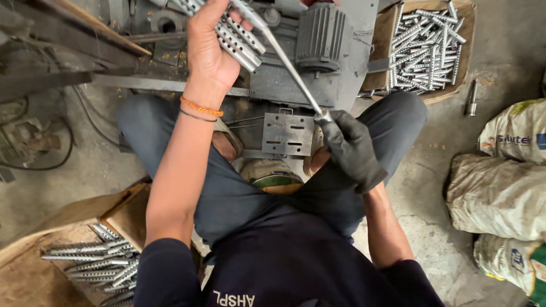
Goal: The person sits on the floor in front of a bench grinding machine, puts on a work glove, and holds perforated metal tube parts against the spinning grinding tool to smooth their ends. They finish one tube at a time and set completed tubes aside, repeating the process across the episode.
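The bare left hand [211, 45], up at eleven o'clock, is curled tight around a bundle of perforated silver metal tubes [239, 37]. The right hand [352, 149], in a dark glove at centre, is closed round the lower end of a long thin steel rod [287, 62] slanting toward twelve o'clock, just beside a slotted grey metal plate [288, 134]. More such tubes fill a wooden box [466, 34] at one o'clock.

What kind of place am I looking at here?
Likely a small metalworking workshop: a grey machine with a motor, wooden crates of perforated metal tubes, and filled sacks on a concrete floor.
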Motion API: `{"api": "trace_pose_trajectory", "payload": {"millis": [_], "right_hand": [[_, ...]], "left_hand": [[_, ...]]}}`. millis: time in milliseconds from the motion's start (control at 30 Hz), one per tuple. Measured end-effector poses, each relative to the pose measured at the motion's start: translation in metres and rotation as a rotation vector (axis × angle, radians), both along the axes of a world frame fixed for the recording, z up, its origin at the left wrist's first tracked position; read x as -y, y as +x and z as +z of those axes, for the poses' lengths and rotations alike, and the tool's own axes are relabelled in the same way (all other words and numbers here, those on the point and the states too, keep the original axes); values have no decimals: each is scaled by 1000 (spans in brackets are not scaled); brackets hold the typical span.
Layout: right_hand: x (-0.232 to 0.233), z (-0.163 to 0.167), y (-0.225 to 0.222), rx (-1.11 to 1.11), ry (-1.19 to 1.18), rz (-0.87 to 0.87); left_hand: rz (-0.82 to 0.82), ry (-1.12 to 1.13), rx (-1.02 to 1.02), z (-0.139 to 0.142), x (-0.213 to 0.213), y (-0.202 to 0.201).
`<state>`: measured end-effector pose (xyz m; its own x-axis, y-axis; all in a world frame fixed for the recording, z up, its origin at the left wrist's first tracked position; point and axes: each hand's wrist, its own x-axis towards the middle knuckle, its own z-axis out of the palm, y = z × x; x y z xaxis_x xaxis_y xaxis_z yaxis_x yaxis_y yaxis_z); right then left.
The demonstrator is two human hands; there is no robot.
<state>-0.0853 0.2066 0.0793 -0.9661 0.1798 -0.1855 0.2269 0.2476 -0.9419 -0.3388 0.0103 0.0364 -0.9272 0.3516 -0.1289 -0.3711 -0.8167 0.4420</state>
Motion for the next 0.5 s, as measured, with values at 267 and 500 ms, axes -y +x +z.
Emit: {"api": "trace_pose_trajectory", "payload": {"millis": [267,500], "right_hand": [[14,4,-49,44,-145,76],[14,-35,-148,172,-431,-128]], "left_hand": [[-157,-483,-423,19,-29,40],[6,-399,-1,8,-20,6]]}}
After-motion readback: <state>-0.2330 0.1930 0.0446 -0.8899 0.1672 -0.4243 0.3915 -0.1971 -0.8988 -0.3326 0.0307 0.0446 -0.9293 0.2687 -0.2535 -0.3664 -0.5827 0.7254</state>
